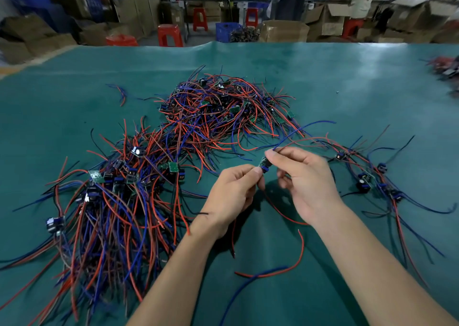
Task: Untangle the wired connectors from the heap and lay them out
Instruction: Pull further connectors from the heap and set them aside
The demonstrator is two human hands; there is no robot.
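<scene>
Bench (323,82) covered in a teal mat. Tangled heap of red, blue and black wired connectors (218,107) at centre; denser pile (111,201) at left. Row of separated connectors (370,179) at right; loose red wire (285,268) near front.

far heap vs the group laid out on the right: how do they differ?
The far heap is a dense mound with wires crossing every way; the right group is a sparse spread with table showing between its wires. In the heap the small boards are mostly buried; in the right group single ones can be told apart. Both hold red, blue and black wires.
</scene>
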